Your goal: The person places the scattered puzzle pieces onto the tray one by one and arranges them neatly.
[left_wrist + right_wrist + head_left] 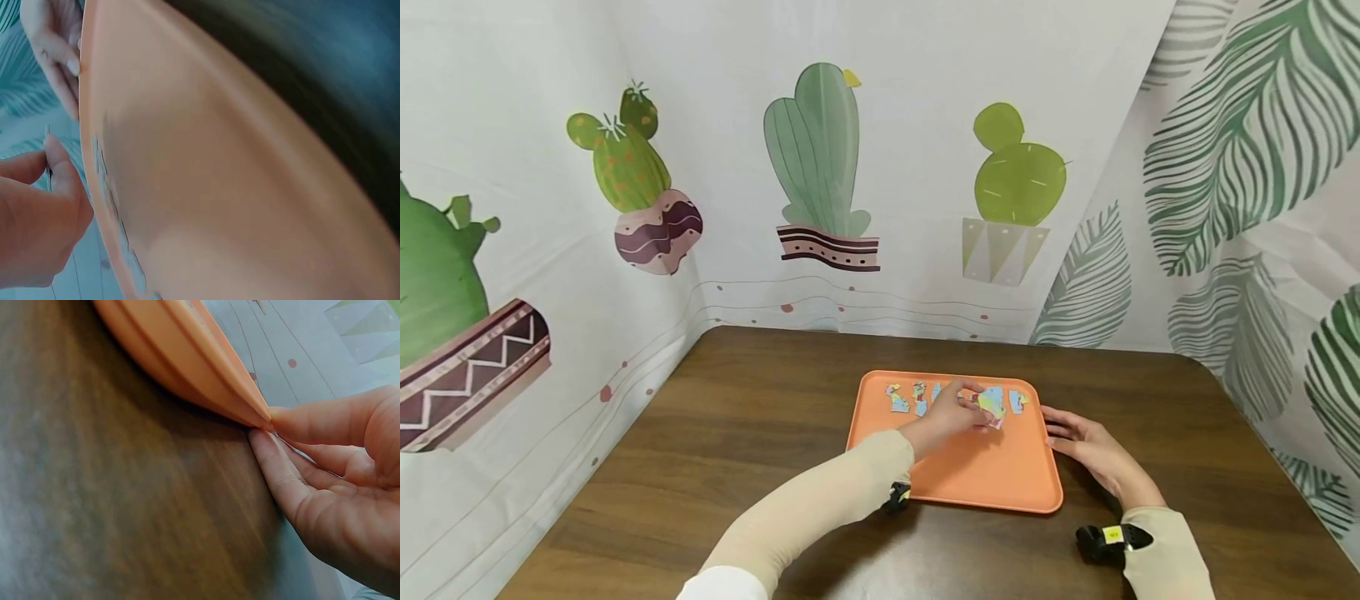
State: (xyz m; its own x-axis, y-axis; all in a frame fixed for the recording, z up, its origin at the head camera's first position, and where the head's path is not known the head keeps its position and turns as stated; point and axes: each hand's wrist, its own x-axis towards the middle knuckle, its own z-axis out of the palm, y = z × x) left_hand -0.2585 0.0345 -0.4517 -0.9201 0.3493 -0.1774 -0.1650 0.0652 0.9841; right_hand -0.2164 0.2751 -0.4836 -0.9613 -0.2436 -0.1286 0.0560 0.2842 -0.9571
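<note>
My left hand (953,412) reaches over the orange tray (977,479), its thumb and fingers pinching a colourful puzzle piece (992,400) in blue, yellow and pink. In the left wrist view that piece (48,130) shows edge-on as a thin line, above the tray. Several more puzzle pieces (898,400) lie in a row along the tray's far side, some hidden behind the left hand. At the tray's right edge, my right hand (1093,454) holds the rim; in the right wrist view its thumb and fingers (325,422) meet at the edge.
Under the tray is a dark brown wooden table (737,425). A pale cloth (917,167) printed with cacti and leaves hangs behind it and along the sides. One puzzle piece (1017,402) lies near the tray's far right corner.
</note>
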